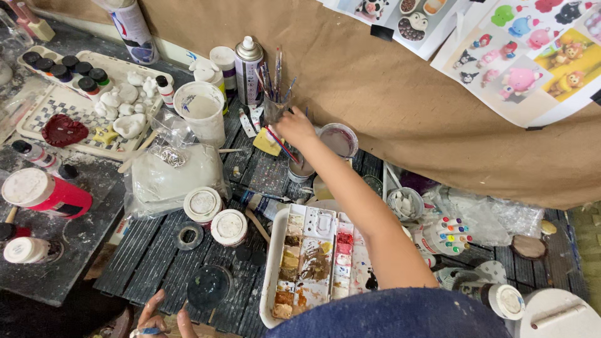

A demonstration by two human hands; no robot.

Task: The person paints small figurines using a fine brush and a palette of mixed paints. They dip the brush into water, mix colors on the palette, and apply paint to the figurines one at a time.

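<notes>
Your hands at a cluttered painting bench.
Your left hand (pixel 159 316), fingers spread open, holds a small blue-tipped thing just beside a dark round dish (pixel 208 286). The paint palette (pixel 313 258) lies under your right forearm. Farther right, your right hand (pixel 295 128) pinches a thin paintbrush (pixel 282 144) over a small water cup (pixel 301 169), near the brush jar (pixel 274 106).

Left of the reaching arm: tray (pixel 37 134) of white figurines (pixel 128 125) and a red heart (pixel 64 131), white bucket (pixel 201 109), spray can (pixel 248 69); to its right: reference sheets (pixel 532 56) on brown paper (pixel 407 125).
</notes>
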